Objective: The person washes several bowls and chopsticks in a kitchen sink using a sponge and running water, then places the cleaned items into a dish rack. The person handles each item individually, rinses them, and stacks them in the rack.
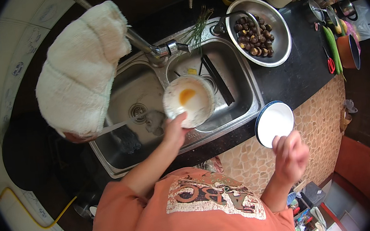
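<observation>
My left hand (176, 126) grips the near rim of a pale bowl (201, 105) with an orange-yellow patch inside, over the divider of the double steel sink (187, 139). To the right, beyond the counter edge, my right hand (292, 154) holds a tilted white bowl (276, 124) with a blue rim by its lower edge; this hand is blurred. The left basin contains a dark mesh-like bundle (126, 139) and a greyish clump (155, 122). In the right basin lie a long black strip (218, 81) and a yellow piece (192, 71), partly behind the pale bowl.
A cream towel (77, 69) hangs at upper left near the lever faucet (164, 51). Green stalks (200, 28) lie behind the sink. Right of it sits a steel basin (284, 44) of round brown nuts. Red-handled scissors (331, 64), green cucumbers (333, 47) and an orange pot (348, 51) lie farther right.
</observation>
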Demonstrator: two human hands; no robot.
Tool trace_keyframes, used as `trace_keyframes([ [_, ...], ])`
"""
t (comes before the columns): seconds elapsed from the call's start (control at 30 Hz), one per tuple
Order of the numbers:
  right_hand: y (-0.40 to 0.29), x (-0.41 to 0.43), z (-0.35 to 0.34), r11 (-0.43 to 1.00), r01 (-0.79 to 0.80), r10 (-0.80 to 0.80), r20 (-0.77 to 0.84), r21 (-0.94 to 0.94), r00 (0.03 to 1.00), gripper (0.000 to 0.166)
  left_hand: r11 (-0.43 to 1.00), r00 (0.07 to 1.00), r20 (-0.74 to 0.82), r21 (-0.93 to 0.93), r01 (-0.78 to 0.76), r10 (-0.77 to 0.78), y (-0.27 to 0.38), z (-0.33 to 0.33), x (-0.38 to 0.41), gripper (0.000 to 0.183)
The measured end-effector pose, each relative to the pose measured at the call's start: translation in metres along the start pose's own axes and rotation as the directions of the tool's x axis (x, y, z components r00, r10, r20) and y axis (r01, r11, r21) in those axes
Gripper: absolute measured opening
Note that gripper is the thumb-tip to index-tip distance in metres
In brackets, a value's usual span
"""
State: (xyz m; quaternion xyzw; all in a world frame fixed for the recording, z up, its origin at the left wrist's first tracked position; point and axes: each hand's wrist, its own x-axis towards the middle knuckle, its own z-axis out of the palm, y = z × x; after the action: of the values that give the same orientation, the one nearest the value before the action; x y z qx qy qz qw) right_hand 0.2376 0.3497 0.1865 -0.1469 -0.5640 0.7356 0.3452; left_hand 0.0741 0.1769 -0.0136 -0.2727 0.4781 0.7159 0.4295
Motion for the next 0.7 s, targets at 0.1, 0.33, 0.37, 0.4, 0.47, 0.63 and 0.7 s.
trace_keyframes([
  [0.1,-0.027,0.028,0.067,0.948,-0.028,-0.12,0.437,0.317,0.891,0.01,0.985,0.994,-0.057,0.146,-0.088,0.097,0.032,-0.06,-0.01,0.041],
  [0.33,-0.032,0.04,0.151,0.893,-0.118,-0.212,0.638,0.434,0.74,0.013,0.951,0.938,-0.292,0.292,-0.097,0.186,0.052,-0.159,0.059,0.043],
  [0.37,-0.03,0.039,0.157,0.898,-0.121,-0.207,0.648,0.424,0.733,0.012,0.963,0.938,-0.314,0.262,-0.065,0.149,0.051,-0.164,0.074,0.043],
  [0.4,-0.028,0.038,0.161,0.904,-0.122,-0.199,0.657,0.409,0.727,0.012,0.973,0.939,-0.327,0.229,-0.028,0.104,0.047,-0.167,0.088,0.043],
  [0.47,-0.027,0.038,0.172,0.915,-0.155,-0.157,0.681,0.373,0.715,0.011,0.985,0.937,-0.348,0.167,0.037,0.024,0.043,-0.166,0.111,0.044],
  [0.63,-0.012,0.022,0.201,0.912,-0.111,-0.163,0.598,0.395,0.785,0.011,0.984,0.958,-0.236,0.024,0.176,-0.165,0.043,-0.146,0.128,0.049],
  [0.7,-0.02,0.032,0.204,0.925,-0.201,-0.071,0.668,0.321,0.741,0.015,0.98,0.958,-0.203,-0.029,0.199,-0.2,0.044,-0.141,0.114,0.052],
])
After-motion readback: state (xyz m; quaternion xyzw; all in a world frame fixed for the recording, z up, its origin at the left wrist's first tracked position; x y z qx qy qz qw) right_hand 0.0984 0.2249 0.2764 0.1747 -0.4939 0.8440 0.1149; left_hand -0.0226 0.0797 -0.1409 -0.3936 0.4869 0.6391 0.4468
